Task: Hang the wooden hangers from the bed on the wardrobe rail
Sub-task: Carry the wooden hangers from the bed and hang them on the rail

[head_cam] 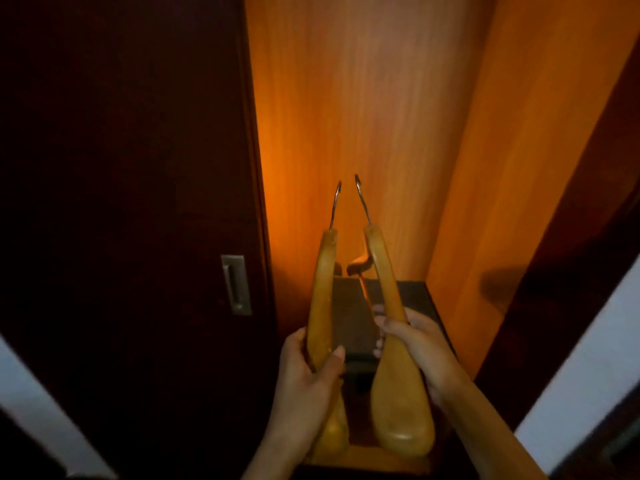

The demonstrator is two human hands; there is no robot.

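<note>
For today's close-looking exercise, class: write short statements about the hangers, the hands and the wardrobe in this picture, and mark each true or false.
1. Each hand holds one wooden hanger. True: the left hand holds the left hanger, the right hand holds the right hanger.
2. The metal hooks point down. False: they point up.
3. The hangers already hang on a rail. False: both are still in a grip; no rail shows.
4. The dark door has a metal handle. True.

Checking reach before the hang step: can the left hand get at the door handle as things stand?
Probably not freely. The left hand is closed around a hanger, so no fingers are spare. The path itself looks open: nothing lies between it and the door handle to its left.
</note>
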